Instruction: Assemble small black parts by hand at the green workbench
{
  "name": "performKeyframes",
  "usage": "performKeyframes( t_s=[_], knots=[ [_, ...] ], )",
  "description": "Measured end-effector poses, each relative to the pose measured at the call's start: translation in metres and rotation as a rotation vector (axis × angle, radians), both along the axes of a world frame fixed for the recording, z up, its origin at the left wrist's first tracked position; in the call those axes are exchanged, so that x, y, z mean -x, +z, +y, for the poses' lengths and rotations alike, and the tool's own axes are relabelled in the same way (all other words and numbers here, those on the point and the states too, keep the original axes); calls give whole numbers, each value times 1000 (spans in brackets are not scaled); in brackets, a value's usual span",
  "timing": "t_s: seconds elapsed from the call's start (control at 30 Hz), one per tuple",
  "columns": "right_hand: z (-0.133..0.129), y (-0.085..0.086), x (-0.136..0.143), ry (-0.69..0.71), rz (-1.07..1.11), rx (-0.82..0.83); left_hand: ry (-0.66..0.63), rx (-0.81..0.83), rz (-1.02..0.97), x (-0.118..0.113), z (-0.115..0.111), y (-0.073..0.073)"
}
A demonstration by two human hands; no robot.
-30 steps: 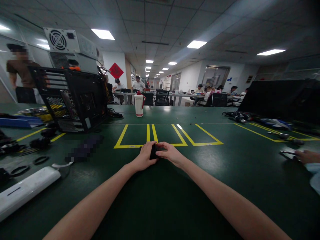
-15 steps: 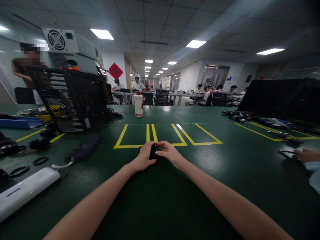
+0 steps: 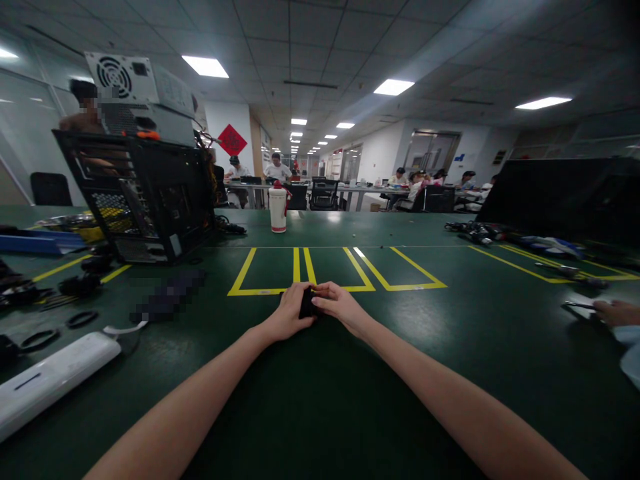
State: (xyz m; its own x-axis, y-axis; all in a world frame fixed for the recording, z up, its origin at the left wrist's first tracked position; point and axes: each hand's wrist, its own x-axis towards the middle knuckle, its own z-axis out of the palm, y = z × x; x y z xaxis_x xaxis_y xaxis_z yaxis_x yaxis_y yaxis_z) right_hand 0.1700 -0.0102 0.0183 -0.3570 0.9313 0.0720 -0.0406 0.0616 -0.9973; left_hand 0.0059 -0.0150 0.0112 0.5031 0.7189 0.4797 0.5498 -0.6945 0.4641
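A small black object (image 3: 307, 304) is between my two hands, just in front of the yellow tape outlines on the green table (image 3: 310, 400). Its kind is hard to make out, since my fingers cover much of it. My left hand (image 3: 290, 311) wraps round its left side, thumb toward me. From the right, my right hand (image 3: 339, 304) has its thumb and fingertips bent in a pinch at the object's right edge. Whether those fingertips grip the object itself or a small part on it cannot be seen.
An open black computer case (image 3: 150, 200) with power supplies (image 3: 123, 80) on top stands at left. Nearer lie a white power strip (image 3: 55, 383) and black rings (image 3: 81, 320). A white cup (image 3: 278, 210) stands ahead. At right are a dark monitor (image 3: 565, 200) and another person's hand (image 3: 613, 312).
My hands stay almost in place round the black object, with only a slight shift of the right fingers. The person behind the computer case has moved to the right.
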Motion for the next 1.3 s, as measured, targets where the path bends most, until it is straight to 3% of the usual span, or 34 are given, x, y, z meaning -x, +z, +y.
performKeyframes(
  t_s=[0.3, 0.53, 0.77, 1.13, 1.3],
  knots=[
    [-2, 4, -7, 80, -56, -62, 9, 3, 11, 0, -1, 2],
    [-2, 3, -2, -4, -52, -70, -23, 1, 1, 2, -2, 3],
    [1, 1, -6, 59, -78, -46, 2, 5, 8, 0, -1, 1],
    [-1, 2, 1, 2, -17, 31, -13, 0, 23, 1, -1, 2],
    [1, 2, -4, 70, -47, -62, -6, -4, 17, 1, 0, 0]
  ],
)
